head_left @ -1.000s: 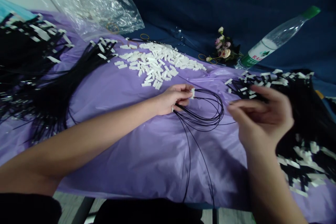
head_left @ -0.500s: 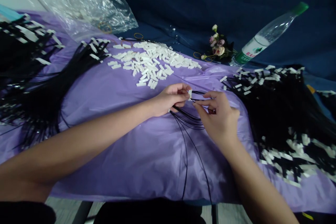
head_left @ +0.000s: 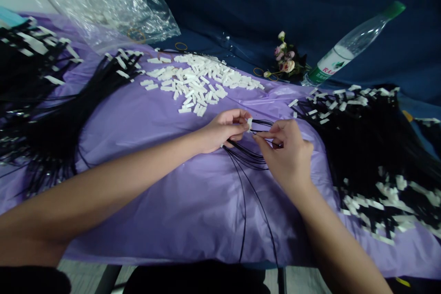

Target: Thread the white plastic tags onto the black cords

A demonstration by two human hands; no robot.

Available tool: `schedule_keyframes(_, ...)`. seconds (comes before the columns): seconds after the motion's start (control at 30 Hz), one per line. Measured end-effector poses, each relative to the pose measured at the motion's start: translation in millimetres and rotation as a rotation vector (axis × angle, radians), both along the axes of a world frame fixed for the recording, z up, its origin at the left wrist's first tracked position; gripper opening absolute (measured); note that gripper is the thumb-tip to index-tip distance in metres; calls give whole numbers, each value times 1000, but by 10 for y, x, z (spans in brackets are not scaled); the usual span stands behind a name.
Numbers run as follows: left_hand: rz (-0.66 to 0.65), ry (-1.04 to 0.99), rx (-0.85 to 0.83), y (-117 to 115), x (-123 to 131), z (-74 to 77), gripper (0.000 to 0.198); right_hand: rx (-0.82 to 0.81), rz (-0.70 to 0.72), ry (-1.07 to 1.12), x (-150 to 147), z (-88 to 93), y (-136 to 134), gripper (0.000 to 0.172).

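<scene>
Between the thumb and fingers of my left hand (head_left: 229,129) is a small white connector (head_left: 249,124), with several thin black wires (head_left: 246,154) running from it and from under the palm. My right hand (head_left: 285,151) is just to the right, thumb and forefinger pinched on a single black wire close to the connector's face. Whether the wire's tip is inside the connector is too small to tell. Two wires hang loose toward the front edge. Beyond my hands lies a heap of loose white connectors (head_left: 200,80).
A purple cover (head_left: 165,211) lies over the table. Bundles of black wires with white connectors lie at left (head_left: 62,124) and right (head_left: 368,142). At the back are a clear plastic bag (head_left: 103,4), artificial flowers (head_left: 286,59) and a tilted plastic bottle (head_left: 347,53).
My right forefinger has curled in closer to the thumb, tightening around the wire. The left hand and the connector stay in place.
</scene>
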State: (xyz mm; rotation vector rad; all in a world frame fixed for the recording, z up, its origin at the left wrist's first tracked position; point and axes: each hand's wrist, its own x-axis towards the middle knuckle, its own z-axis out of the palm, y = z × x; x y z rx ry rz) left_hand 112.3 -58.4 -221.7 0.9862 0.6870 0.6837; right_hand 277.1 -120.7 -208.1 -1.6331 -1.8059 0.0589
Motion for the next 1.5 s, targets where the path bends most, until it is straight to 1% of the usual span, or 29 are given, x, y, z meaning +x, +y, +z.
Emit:
schedule_keyframes(0.17,20,19,22,-9,12,-10,22,68,-17,-69,-22,-9,-7,25)
schedule_keyframes(0.23,26,25,19,-11,16,-21,23,132,-27,-154,-35,-15,-13,21)
schedule_keyframes(0.33,26,22,1,-9,18,-31,23,253,-6,-304,-54,-26,-14,15)
schedule_keyframes(0.43,17,3,-17,-3,15,-23,20,317,10,-396,-66,-36,5,17)
schedule_keyframes(0.6,-5,1,-32,-1,12,-1,19,289,27,-341,-67,-56,36,17)
schedule_keyframes(0.83,30,-23,12,-15,27,-46,17,216,14,-296,-112,-84,31,18)
schedule_keyframes(1.0,41,-59,-57,-19,30,-18,16,238,34,-326,-137,-78,60,20)
schedule_keyframes(1.07,43,-84,-92,-15,24,-3,18,260,98,-314,-87,-49,59,14)
schedule_keyframes(1.13,48,-111,-115,0,13,5,18,318,217,-287,6,-1,32,10)
schedule_keyframes(1.23,66,-140,-141,38,-16,9,14,445,498,-261,165,84,-50,19)
schedule_keyframes(1.3,78,-150,-172,66,-39,14,11,447,704,-307,222,136,-107,18)
schedule_keyframes(1.33,83,-157,-187,78,-50,18,9,426,778,-338,227,157,-128,16)
schedule_keyframes(1.4,94,-182,-202,97,-68,24,8,394,860,-387,197,188,-153,12)
schedule_keyframes(1.5,117,-216,-205,113,-84,27,9,405,903,-366,132,199,-148,11)
